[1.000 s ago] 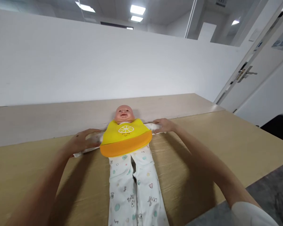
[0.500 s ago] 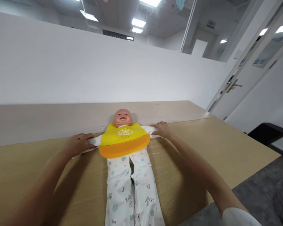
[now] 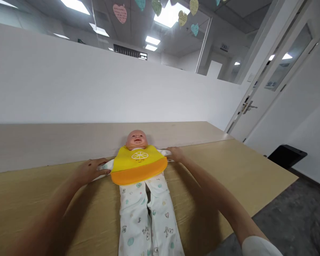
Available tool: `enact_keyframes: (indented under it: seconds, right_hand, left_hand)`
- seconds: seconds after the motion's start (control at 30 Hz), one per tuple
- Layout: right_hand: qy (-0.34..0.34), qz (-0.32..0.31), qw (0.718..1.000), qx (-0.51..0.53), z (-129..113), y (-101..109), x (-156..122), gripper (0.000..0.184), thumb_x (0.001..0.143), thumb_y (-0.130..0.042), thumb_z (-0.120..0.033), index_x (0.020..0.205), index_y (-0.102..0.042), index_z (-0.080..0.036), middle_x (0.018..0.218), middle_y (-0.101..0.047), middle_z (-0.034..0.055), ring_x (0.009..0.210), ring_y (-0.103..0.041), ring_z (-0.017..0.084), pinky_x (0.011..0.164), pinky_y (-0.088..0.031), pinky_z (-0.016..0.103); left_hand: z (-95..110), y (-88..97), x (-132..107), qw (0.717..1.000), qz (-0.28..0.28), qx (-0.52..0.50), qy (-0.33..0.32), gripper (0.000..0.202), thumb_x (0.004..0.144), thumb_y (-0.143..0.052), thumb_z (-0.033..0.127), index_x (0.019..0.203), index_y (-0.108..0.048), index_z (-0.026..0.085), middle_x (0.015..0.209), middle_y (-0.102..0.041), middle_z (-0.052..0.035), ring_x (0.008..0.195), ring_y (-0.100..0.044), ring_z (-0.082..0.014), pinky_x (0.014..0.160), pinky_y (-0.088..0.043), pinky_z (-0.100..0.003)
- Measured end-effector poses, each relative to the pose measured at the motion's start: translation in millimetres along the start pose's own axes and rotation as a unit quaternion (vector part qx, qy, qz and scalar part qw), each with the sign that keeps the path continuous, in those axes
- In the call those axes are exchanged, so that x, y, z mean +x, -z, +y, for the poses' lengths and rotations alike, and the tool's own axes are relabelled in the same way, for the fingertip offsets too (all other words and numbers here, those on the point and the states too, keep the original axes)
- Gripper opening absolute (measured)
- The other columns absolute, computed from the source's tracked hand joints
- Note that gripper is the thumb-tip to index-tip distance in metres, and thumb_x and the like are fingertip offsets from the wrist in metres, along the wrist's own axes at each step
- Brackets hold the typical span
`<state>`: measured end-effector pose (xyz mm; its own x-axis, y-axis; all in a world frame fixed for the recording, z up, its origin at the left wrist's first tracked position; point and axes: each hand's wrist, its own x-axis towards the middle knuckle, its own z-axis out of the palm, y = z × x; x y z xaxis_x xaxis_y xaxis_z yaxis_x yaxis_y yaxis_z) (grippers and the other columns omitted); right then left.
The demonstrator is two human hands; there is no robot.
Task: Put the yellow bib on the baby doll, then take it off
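A baby doll (image 3: 154,188) in white printed sleepwear lies face up on a pale wooden bench (image 3: 242,167), its head toward a raised ledge (image 3: 42,142) along the back edge and its legs running down toward the camera. A yellow-and-orange bib (image 3: 138,165) with a citrus-slice face covers its chest.

The person's two bare arms reach in from either side, so the doll lies squarely between the hands with its arms spread outward. The left hand (image 3: 89,171) rests knuckles up on the end of one sleeve (image 3: 106,165), just beside the bib's edge, fingers bent over the cloth. The right hand (image 3: 176,154) rests on the tip of the other sleeve (image 3: 165,153), near the doll's shoulder, fingers loosely curved. Both hands touch the fabric, but it cannot be told whether either has closed around it.

Behind the ledge stands a plain white partition (image 3: 96,89). Paper hearts (image 3: 120,13) hang from the ceiling above. A white door (image 3: 258,106) with a lever handle stands at the right, and a black object (image 3: 286,155) sits on the grey floor (image 3: 296,220) beyond the bench's corner.
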<state>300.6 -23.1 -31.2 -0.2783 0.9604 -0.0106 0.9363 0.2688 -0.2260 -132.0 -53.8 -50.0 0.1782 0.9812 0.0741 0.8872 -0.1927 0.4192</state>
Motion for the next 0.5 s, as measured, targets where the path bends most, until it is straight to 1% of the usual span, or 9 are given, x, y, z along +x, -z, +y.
enact_keyframes:
  seconds: [0.07, 0.13, 0.23, 0.33, 0.43, 0.5]
  right_hand:
    - [-0.033, 0.03, 0.999, 0.015, 6, -2, 1, 0.046, 0.085, -0.068, -0.05, 0.116, -0.071, -0.016, 0.116, -0.069, 0.0107, 0.106, -0.064, 0.022, 0.084, -0.044, 0.023]
    - [-0.06, 0.059, 0.995, 0.049, 12, -3, 0, 0.045, 0.084, -0.069, -0.052, 0.11, -0.072, -0.015, 0.11, -0.07, 0.0102, 0.1, -0.065, 0.021, 0.08, -0.043, 0.023]
    - [-0.087, 0.098, 0.986, 0.106, 17, -3, -4, 0.035, 0.085, -0.068, -0.045, 0.104, -0.074, -0.015, 0.103, -0.072, 0.0082, 0.093, -0.065, 0.018, 0.077, -0.042, 0.022]
    - [-0.083, 0.132, 0.976, 0.15, 20, -4, -11, 0.028, 0.088, -0.065, -0.039, 0.098, -0.073, -0.014, 0.1, -0.072, 0.0076, 0.091, -0.065, 0.016, 0.078, -0.043, 0.022]
    - [-0.093, 0.17, 0.969, 0.156, 25, -4, -21, 0.03, 0.09, -0.059, -0.037, 0.101, -0.072, -0.013, 0.104, -0.071, 0.0092, 0.095, -0.064, 0.017, 0.083, -0.043, 0.024]
    - [-0.123, 0.189, 0.96, 0.167, 29, -4, -29, 0.032, 0.091, -0.056, -0.037, 0.104, -0.071, -0.012, 0.107, -0.07, 0.0104, 0.098, -0.063, 0.018, 0.084, -0.043, 0.025]
  left_hand:
    - [3, 4.1, -1, 1.0, 0.007, 0.002, 0.01, 0.065, 0.067, -0.056, 0.066, 0.113, -0.07, 0.022, 0.126, -0.068, -0.0131, 0.118, -0.06, -0.0382, 0.1, -0.044, -0.042]
    - [6, 9.8, -4, 1.0, 0.016, 0.002, 0.009, 0.062, 0.067, -0.058, 0.065, 0.111, -0.07, 0.023, 0.123, -0.07, -0.012, 0.115, -0.061, -0.0366, 0.097, -0.046, -0.04]
    - [10, 17.8, -8, 1.0, 0.019, -0.005, -0.006, 0.054, 0.067, -0.061, 0.066, 0.102, -0.071, 0.026, 0.113, -0.073, -0.009, 0.103, -0.065, -0.0334, 0.088, -0.048, -0.037]
    - [8, 24.6, -12, 0.999, 0.009, -0.024, 0.02, 0.048, 0.065, -0.064, 0.064, 0.093, -0.071, 0.027, 0.102, -0.074, -0.0073, 0.095, -0.067, -0.031, 0.08, -0.049, -0.035]
    - [2, 32.0, -17, 0.998, 0.01, -0.041, 0.051, 0.051, 0.062, -0.065, 0.066, 0.093, -0.07, 0.026, 0.097, -0.073, -0.0085, 0.094, -0.068, -0.0297, 0.077, -0.05, -0.033]
    - [0, 38.3, -21, 0.997, 0.002, -0.051, 0.055, 0.058, 0.059, -0.068, 0.067, 0.098, -0.069, 0.024, 0.101, -0.073, -0.0103, 0.093, -0.068, -0.0291, 0.075, -0.052, -0.033]
